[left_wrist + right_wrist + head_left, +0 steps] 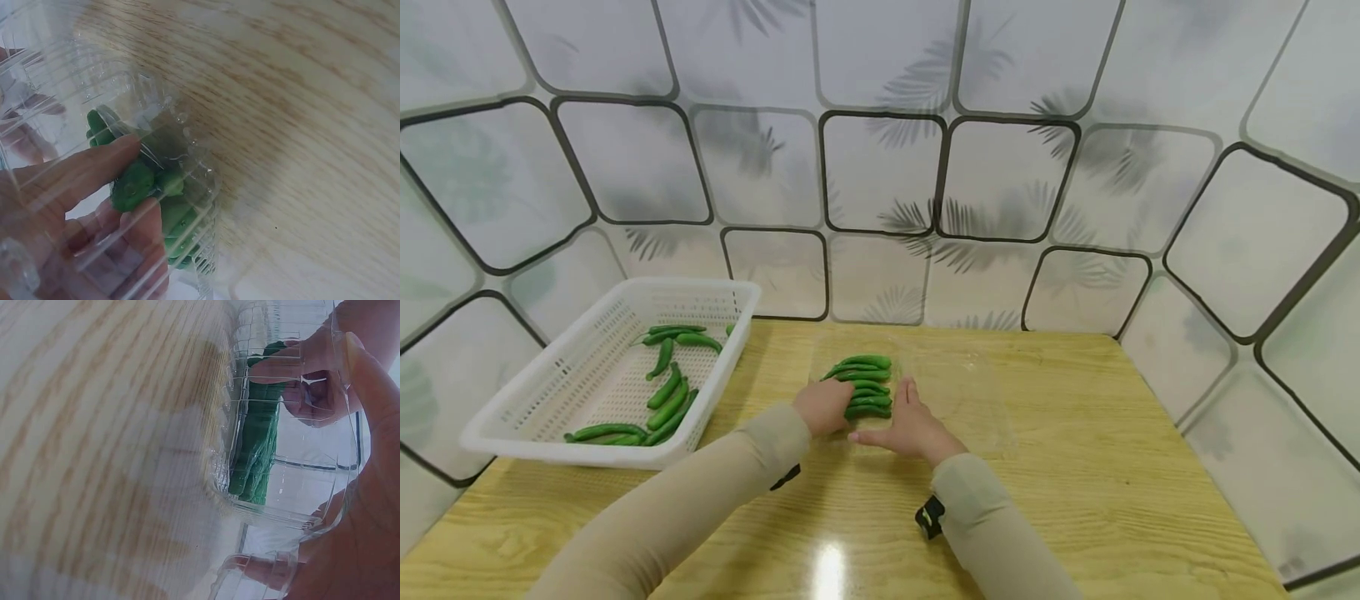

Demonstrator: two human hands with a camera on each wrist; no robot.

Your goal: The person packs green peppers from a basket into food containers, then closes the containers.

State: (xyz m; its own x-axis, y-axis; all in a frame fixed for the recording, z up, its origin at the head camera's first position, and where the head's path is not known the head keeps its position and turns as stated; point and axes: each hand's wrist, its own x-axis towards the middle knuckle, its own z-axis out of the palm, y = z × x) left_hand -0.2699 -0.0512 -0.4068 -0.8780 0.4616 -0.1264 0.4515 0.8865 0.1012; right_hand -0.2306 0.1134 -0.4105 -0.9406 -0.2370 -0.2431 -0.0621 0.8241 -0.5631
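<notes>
Several green chili peppers [869, 375] lie side by side in a clear plastic clamshell box [857, 343] on the table. Its see-through lid [958, 392] is folded out to the right. With thumb and fingers inside the box, my left hand [826, 407] pinches a green chili pepper [132, 185] by its end, as the left wrist view shows through the clear wall. At the box's near right corner rests my right hand [910, 427], its thumb stretched along the near rim and its fingers straight along the hinge side. In the right wrist view, the thumb [369, 381] touches the rim.
On the left stands a white perforated basket [747, 321] with several loose green chili peppers [670, 400] inside. Both stand on a wooden table [1112, 467]. A patterned wall covering [880, 275] rises behind the table and at both sides.
</notes>
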